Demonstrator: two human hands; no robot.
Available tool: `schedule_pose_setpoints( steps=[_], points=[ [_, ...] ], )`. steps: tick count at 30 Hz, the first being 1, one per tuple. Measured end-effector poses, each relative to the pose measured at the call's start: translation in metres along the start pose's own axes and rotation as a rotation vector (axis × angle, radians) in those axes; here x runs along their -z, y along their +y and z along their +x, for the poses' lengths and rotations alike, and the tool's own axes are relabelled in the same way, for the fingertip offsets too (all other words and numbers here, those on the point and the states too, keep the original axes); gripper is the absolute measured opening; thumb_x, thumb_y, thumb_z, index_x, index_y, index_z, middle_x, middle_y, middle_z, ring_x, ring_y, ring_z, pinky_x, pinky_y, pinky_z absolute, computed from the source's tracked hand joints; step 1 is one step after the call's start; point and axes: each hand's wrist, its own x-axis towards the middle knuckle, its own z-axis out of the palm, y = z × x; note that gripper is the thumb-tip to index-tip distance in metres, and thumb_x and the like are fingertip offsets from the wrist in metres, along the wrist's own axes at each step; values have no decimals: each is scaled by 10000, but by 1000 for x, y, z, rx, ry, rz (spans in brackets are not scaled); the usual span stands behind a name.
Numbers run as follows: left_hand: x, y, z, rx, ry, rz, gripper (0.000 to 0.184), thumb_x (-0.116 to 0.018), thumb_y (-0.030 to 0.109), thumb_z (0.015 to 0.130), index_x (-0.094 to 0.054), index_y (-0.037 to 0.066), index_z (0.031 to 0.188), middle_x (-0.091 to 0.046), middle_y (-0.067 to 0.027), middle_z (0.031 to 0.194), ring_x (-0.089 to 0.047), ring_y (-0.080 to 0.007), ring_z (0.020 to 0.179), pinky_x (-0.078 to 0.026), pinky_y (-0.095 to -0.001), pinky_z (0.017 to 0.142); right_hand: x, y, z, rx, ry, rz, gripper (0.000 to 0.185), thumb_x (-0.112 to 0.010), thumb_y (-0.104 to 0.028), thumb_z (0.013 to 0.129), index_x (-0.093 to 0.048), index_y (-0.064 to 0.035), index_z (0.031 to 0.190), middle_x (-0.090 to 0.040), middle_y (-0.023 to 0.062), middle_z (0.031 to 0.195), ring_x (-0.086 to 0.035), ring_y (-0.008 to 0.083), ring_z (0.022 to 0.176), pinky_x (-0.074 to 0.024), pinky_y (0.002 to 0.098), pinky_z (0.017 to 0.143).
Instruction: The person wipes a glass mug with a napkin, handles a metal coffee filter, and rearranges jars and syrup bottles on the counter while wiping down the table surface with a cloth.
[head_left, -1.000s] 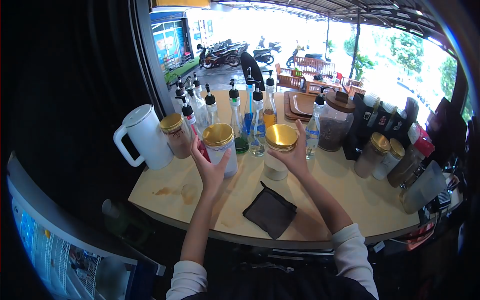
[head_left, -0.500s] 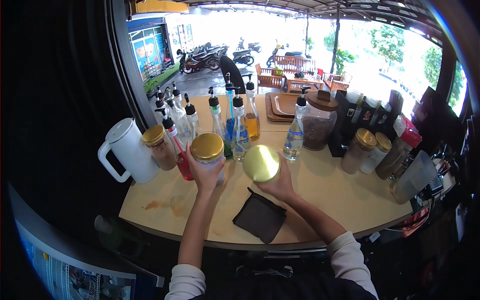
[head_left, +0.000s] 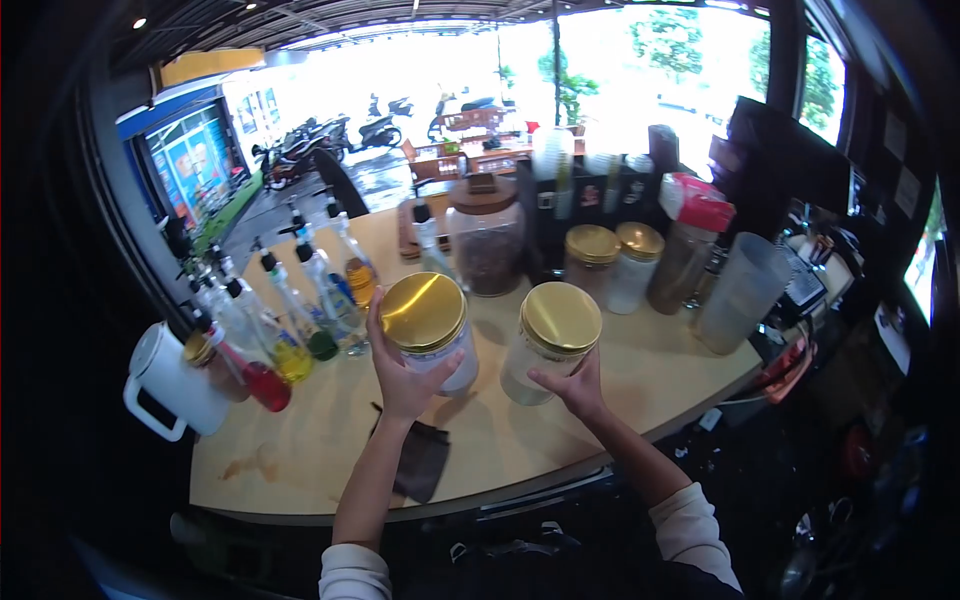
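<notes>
My left hand (head_left: 408, 378) is wrapped round a clear jar with a gold lid (head_left: 424, 312) and white contents. Its fingers pass behind the jar and the thumb lies across the front. In my right hand (head_left: 578, 385) is a second gold-lidded jar (head_left: 561, 318), pale inside, gripped at its right side. Both jars are upright and apart from each other over the wooden counter (head_left: 480, 455); whether their bases touch it is unclear. A dark folded cloth (head_left: 423, 465) lies below the left jar, partly behind my left forearm.
Several pump bottles (head_left: 285, 335) and a white pitcher (head_left: 172, 382) stand at the left. Behind the held jars is a large wooden-lidded jar (head_left: 486, 240). Two gold-lidded jars (head_left: 634, 268), a red-topped container (head_left: 685, 245) and a clear pitcher (head_left: 742, 295) stand at the right.
The view has turned to the right. Both hands have carried their jars rightward over the counter, away from the pump bottles. The right jar was tipped toward the camera and is now more upright.
</notes>
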Motion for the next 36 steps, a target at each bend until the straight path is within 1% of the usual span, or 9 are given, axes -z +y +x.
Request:
schedule_pose_setpoints(
  steps=[7,17,19,20,22,23,25,28,36],
  points=[
    [-119,-23,-8,179,-235,-268,1081,-837,76,620,-118,44,1425,-425,-137,1296,-469,-241,1200,-404,-384,1022,123,-27,14,116,287,-258,867,-856,-142,556,-365,-22,1261,-483,119,1179,-510,226,1095,-425,365,935],
    [-220,-73,-17,153,-153,-108,1051,-842,154,636,-147,11,1412,-460,-154,1279,-496,-239,1171,-407,-368,999,201,-3,39,89,371,-511,1024,-858,-151,546,-269,5,1370,-427,178,1305,-446,282,1200,-361,381,1014],
    [-230,-77,-18,132,-132,-36,1050,-845,157,631,-156,12,1410,-467,-157,1277,-499,-243,1169,-408,-368,996,195,-10,39,343,430,-730,1054,-839,-133,577,-208,10,1408,-360,228,1363,-361,325,1279,-277,415,1075],
    [-235,-78,-19,106,-113,33,1049,-847,160,626,-165,14,1408,-474,-159,1275,-503,-248,1167,-409,-367,992,191,-14,39,337,426,-729,1054,-839,-133,577,-208,10,1408,-360,228,1363,-361,325,1279,-277,415,1075],
    [-244,-76,-21,109,-102,46,1047,-848,161,623,-169,21,1408,-476,-163,1275,-496,-259,1179,-403,-374,996,183,-27,39,630,386,-903,914,-767,-87,658,-258,-25,1414,-315,205,1407,-265,321,1346,-204,449,1109],
    [-248,-73,-21,123,-104,44,1049,-849,162,621,-169,26,1408,-463,-166,1287,-486,-264,1190,-399,-378,1001,183,-34,37,630,385,-902,914,-767,-87,658,-258,-25,1414,-315,205,1407,-265,321,1346,-204,449,1109],
    [-256,-73,-23,133,-105,41,1052,-850,163,618,-168,30,1409,-450,-169,1299,-477,-269,1201,-395,-383,1005,183,-46,35,650,127,-1472,771,-698,-45,700,-336,-41,1380,-356,165,1386,-276,326,1338,-181,504,1109],
    [-266,-81,-23,150,-106,48,1057,-846,164,620,-159,34,1412,-419,-181,1316,-443,-293,1229,-378,-401,1020,185,-59,35,519,17,-1478,594,-571,-25,769,-401,-54,1337,-392,146,1362,-303,324,1327,-187,546,1096],
    [-285,-75,-25,145,-110,220,1096,-832,193,636,-81,6,1412,-250,-218,1373,-298,-348,1300,-286,-433,1077,198,-61,38,486,60,-1466,620,-609,29,712,-404,-36,1294,-399,141,1342,-318,330,1312,-222,533,1086]
  ],
)
